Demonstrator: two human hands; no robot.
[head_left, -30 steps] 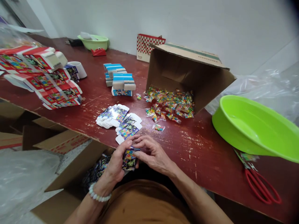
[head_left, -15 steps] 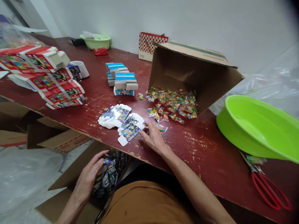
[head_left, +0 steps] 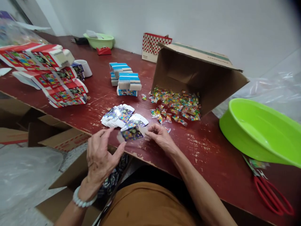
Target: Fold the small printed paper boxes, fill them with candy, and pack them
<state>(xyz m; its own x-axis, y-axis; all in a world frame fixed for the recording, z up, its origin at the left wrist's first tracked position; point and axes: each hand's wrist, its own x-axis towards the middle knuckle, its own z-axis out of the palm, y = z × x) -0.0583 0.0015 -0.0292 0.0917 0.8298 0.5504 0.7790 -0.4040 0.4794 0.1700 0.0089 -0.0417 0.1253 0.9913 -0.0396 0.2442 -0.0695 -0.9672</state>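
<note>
My right hand (head_left: 162,137) pinches the right end of a flat printed carton (head_left: 132,134), purple with white flaps, lifted just off the table and blurred by motion. Close to its left end is my left hand (head_left: 102,150), fingers and thumb spread, with nothing visible in it. Behind the carton lies a fanned pile of flat purple cartons (head_left: 119,113). Small wrapped candies (head_left: 176,103) spill from a tipped cardboard box (head_left: 199,69) beyond my right hand. Under my left hand, below the table edge, an open box holds dark filled packs (head_left: 113,179), partly hidden.
Red carton bundles (head_left: 63,91) are stacked at the left, blue carton bundles (head_left: 128,82) mid-table. A green basin (head_left: 258,131) and red-handled scissors (head_left: 270,191) lie at the right. Farther back are a pale green basin (head_left: 101,41), a red tape dispenser (head_left: 103,51) and a checkered bag (head_left: 155,47).
My right hand has picked up a flat carton from the pile and drawn it nearer. My left hand has risen from the box below to the table edge.
</note>
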